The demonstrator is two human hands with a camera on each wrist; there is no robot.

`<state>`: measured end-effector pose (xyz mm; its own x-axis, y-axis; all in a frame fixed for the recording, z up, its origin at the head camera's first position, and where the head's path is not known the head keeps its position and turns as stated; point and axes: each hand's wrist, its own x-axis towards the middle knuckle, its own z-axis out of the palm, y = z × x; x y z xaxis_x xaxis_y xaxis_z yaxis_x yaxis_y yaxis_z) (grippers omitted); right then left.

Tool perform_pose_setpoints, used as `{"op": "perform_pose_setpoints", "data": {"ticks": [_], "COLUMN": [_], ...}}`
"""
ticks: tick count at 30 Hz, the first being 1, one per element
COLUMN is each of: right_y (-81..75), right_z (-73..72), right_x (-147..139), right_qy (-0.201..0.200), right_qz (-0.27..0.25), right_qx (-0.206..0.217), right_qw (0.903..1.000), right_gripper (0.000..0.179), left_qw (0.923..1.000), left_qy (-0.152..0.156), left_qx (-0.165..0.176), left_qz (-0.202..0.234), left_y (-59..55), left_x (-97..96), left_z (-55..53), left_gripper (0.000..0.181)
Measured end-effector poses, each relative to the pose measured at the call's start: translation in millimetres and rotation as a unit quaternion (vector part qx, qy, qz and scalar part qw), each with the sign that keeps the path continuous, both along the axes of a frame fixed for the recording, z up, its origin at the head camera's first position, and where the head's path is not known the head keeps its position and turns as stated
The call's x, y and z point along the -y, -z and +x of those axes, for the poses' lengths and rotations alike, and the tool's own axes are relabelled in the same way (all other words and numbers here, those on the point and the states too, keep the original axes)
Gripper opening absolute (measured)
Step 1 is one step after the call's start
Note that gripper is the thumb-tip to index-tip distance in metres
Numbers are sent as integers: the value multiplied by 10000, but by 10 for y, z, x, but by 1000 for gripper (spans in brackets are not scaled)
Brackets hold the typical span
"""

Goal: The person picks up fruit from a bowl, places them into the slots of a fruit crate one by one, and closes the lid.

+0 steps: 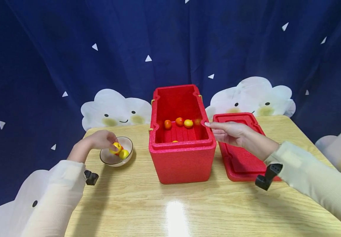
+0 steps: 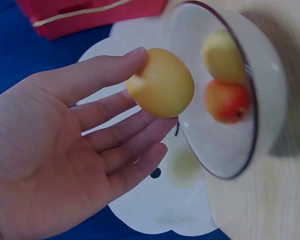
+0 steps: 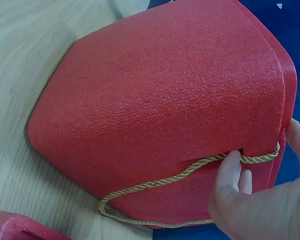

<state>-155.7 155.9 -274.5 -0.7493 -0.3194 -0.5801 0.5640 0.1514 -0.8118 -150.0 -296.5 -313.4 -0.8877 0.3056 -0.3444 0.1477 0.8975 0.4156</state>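
My left hand (image 1: 101, 139) pinches a smooth yellow fruit (image 2: 165, 85) between thumb and fingertips, above the white bowl (image 2: 215, 155) with a dark rim. Inside that bowl lie a greenish-yellow fruit (image 2: 224, 57) and a red-orange fruit (image 2: 227, 102). At the right side of the open red box (image 1: 183, 166), my right hand (image 1: 232, 131) grips the wall: the thumb is at the rim and the fingers lie against the outer face, beside a gold rope (image 3: 150, 184). Red-orange fruits (image 1: 167, 124) and a yellow fruit (image 1: 188, 123) rest on the box floor; the near wall partly hides another.
A red lid (image 1: 241, 161) with a raised border lies on the wooden table (image 1: 134, 200) to the right of the box. Behind the table hangs a dark blue curtain (image 1: 123, 42) with white triangles and clouds.
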Motion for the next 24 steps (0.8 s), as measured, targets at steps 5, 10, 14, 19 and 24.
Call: {"op": "perform_pose_setpoints", "data": {"ticks": [5, 10, 14, 19, 24], "right_y": [18, 18, 21, 21, 23], "right_z": [-5, -5, -7, -9, -9], "right_x": [-6, -2, 2, 0, -6], "right_qy": [41, 19, 19, 4, 32], "right_qz": [-117, -175, -159, -180, -180], "right_qx": [2, -11, 6, 20, 37], "right_qw": [9999, 9998, 9999, 9998, 9998], "right_gripper": [60, 65, 74, 68, 50], "left_qw": [9983, 9926, 9892, 9866, 9829], "left_qy": [-257, -434, -605, -651, -694], "left_qx": [-300, -831, -959, -983, -1094], "left_qz": [422, 777, 928, 1130, 1310], "left_y": [-38, -92, -109, -124, -157], "left_x": [-38, -126, -202, -291, -380], "left_z": [-12, -17, -30, -65, -120], "left_gripper": [32, 33, 35, 37, 35]}}
